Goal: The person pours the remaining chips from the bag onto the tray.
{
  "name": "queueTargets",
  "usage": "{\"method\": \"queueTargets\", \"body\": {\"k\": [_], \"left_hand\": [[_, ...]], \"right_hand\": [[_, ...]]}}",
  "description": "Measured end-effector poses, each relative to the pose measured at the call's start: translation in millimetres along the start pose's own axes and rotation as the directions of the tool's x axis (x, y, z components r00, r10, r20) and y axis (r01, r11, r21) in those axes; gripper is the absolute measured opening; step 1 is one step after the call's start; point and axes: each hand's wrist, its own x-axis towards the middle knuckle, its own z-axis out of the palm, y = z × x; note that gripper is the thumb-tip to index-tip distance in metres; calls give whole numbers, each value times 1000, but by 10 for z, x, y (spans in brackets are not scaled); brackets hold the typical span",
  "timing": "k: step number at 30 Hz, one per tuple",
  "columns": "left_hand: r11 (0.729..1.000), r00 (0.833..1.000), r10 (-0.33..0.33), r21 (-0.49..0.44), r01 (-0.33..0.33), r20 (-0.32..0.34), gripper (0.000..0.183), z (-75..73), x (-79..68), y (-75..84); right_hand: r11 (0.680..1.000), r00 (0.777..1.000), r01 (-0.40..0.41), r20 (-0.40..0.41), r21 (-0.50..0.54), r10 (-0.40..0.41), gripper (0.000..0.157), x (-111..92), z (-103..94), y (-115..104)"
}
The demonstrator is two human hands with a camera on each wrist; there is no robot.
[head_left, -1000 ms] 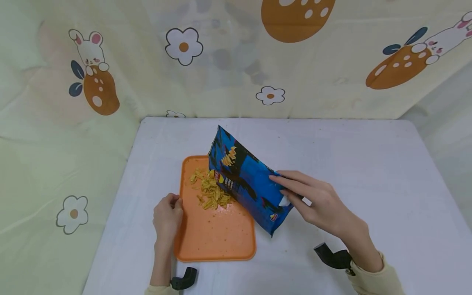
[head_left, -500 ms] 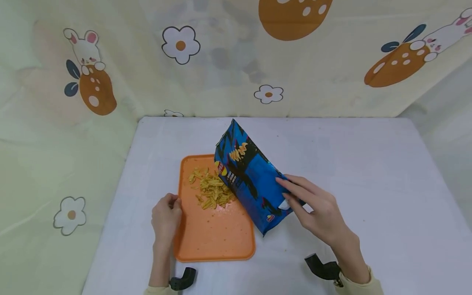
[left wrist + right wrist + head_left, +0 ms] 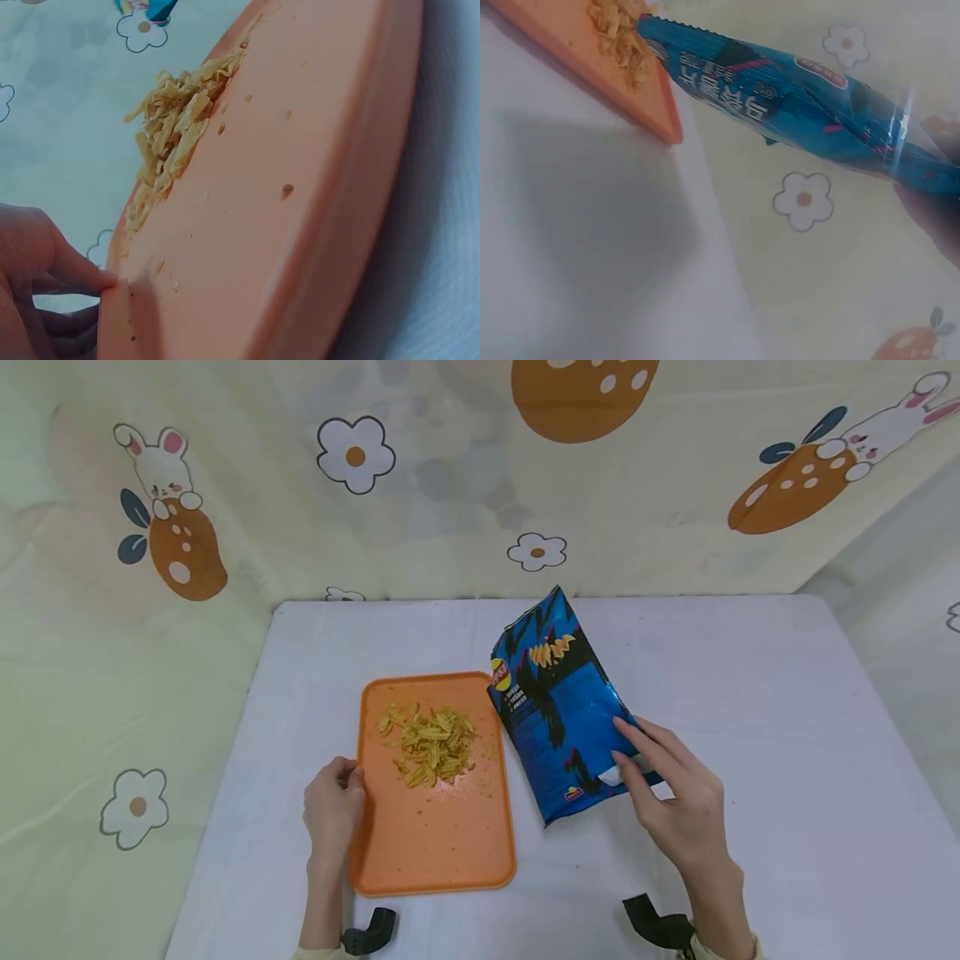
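Observation:
A blue chip bag (image 3: 558, 718) is gripped near its lower right end by my right hand (image 3: 678, 793), fingers on the front and the rest of the grip hidden behind. The bag leans up and left, its top just right of the orange tray (image 3: 442, 852). A heap of yellow chips (image 3: 435, 745) lies on the upper part of the tray, with small crumbs around it. My left hand (image 3: 335, 802) pinches the tray's left rim between thumb and fingers, and the left wrist view shows the thumb (image 3: 82, 274) on that rim.
The white table (image 3: 750, 710) reaches back to a patterned curtain (image 3: 442, 527) with flowers and rabbits. Black wrist mounts (image 3: 660, 922) sit by both forearms. A few crumbs lie on the table.
My right hand has moved the bag right and tipped it more upright, off the tray, so the whole chip heap now shows. The left hand has stayed on the rim.

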Motion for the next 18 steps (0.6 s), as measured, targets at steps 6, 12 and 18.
{"method": "queueTargets", "body": {"k": [6,12,18], "left_hand": [[1000,1000,-2,4,2,-2,20,-3,-26,18],[1000,1000,21,1,-21,-2,18,-8,-34,6],[999,999,35,-3,-35,-7,17,-4,-27,-8]], "right_hand": [[992,993,-99,-77,-74,94,37,-167,-36,48],[970,978,-177,-143,-167,154,55,-278,-90,110],[945,962,-236,-194,-227,194,52,-340,-159,184]]}}
